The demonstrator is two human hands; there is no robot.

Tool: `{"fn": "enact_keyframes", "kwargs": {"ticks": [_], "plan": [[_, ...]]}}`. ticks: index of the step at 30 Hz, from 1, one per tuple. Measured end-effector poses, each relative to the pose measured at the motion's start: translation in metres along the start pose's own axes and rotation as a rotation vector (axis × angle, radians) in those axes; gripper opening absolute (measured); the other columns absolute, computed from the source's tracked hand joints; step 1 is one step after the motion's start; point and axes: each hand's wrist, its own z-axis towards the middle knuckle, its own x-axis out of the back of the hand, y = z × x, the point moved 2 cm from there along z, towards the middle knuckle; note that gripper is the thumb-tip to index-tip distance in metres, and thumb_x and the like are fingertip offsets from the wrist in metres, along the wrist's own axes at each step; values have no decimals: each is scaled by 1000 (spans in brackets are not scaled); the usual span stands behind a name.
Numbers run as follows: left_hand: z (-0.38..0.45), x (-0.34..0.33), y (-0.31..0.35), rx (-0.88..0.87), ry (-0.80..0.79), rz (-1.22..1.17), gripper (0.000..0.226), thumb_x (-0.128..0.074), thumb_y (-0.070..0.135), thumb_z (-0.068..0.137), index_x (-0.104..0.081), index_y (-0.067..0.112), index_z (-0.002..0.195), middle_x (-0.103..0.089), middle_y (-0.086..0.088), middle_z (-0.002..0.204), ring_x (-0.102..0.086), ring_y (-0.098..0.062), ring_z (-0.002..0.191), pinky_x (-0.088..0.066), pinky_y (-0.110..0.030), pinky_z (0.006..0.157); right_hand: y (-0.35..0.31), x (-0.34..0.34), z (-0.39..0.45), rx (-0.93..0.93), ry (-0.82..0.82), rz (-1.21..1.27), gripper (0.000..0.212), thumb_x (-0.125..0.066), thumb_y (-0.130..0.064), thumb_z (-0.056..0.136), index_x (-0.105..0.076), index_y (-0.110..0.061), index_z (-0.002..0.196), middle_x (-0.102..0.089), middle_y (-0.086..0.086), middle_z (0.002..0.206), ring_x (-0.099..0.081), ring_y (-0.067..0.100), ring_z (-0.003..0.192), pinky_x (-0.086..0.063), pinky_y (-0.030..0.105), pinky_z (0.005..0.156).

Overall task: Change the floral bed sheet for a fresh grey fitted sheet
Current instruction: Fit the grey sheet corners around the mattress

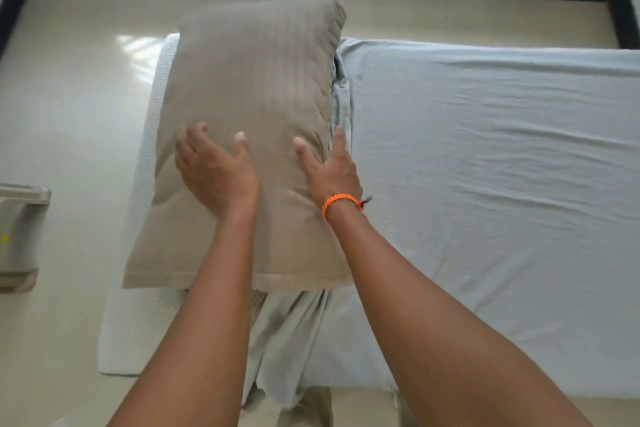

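My left hand [216,172] and right hand [330,170], fingers straight, press flat on the taupe pillow [249,107] at the mattress [138,305] end the grey fitted sheet [485,184] has not covered, its slack corner beside the pillow apparently next to be hooked.

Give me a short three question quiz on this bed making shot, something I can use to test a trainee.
1. True or false: the grey fitted sheet covers the whole mattress.
2. Which wrist wears the orange bracelet? A) left B) right C) neither
3. Fill in: both hands rest on the beige striped ______.

Key
1. False: the mattress end at the pillow is bare, with the sheet bunched beside it.
2. B: it sits by the right hand; the left hand wrist is bare.
3. Pillow.
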Motion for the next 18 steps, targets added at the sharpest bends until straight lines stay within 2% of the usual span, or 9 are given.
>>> {"fn": "enact_keyframes", "kwargs": {"ticks": [3,5,6,9,11,13,15,16,18], "plan": [[39,-9,-19,245,-145,46,90,-66,68,87,-40,14,155,-36,-15,166,-34,-36,153,-26,-52,124,-22,-23,19,-107,-46,-24,108,-61,-70,84,-4,-30,166,-48,6,155,-50,34,138,-44,55,109],[53,-12,-28,332,-229,93,108,-63,78,84,-26,14,163,-24,-16,172,-22,-37,159,-12,-57,127,-21,-37,30,-158,-58,-1,110,-66,-61,81,-2,-29,165,-53,9,147,-53,36,133,-45,55,108],[57,-14,-32,351,-259,104,115,-61,83,82,-20,15,165,-24,-18,172,-22,-39,159,-11,-60,127,-17,-43,34,-174,-61,10,110,-67,-58,79,-1,-30,164,-56,8,142,-55,36,131,-45,55,108],[55,-15,-33,367,-319,131,128,-60,92,73,-17,13,164,-43,-22,158,-45,-45,144,-27,-59,118,2,-46,38,-171,-71,37,105,-65,-48,78,-5,-29,162,-62,9,132,-57,36,126,-46,52,108],[51,-11,-29,373,-326,100,120,-68,89,69,-37,10,154,-56,-19,148,-53,-42,137,-33,-55,114,16,-37,43,-177,-49,110,91,-66,-37,82,-22,-21,161,-64,12,132,-59,35,124,-48,46,107],[48,-9,-18,358,-332,2,106,-78,82,67,-56,10,141,-63,-17,142,-58,-38,134,-43,-49,111,28,-19,50,-184,33,221,62,-66,-27,81,-54,-20,141,-70,6,119,-65,31,113,-54,40,97],[46,-3,0,292,-307,-78,91,-84,73,68,-66,9,130,-68,-16,136,-62,-37,129,-49,-44,103,31,-1,51,-151,126,349,27,-61,-17,79,-69,-22,104,-70,-3,91,-65,24,88,-53,31,75],[45,0,12,261,-284,-103,85,-86,70,69,-68,9,126,-69,-15,134,-64,-37,126,-51,-43,99,29,6,49,-136,170,398,14,-58,-11,79,-64,-22,84,-63,-8,75,-58,20,71,-46,28,63],[36,5,37,225,-253,-143,79,-87,66,70,-70,8,120,-71,-15,130,-67,-35,121,-52,-42,94,25,24,45,-109,257,431,28,-52,-1,75,-39,-21,61,-36,-10,56,-30,17,55,-26,29,50]]}}
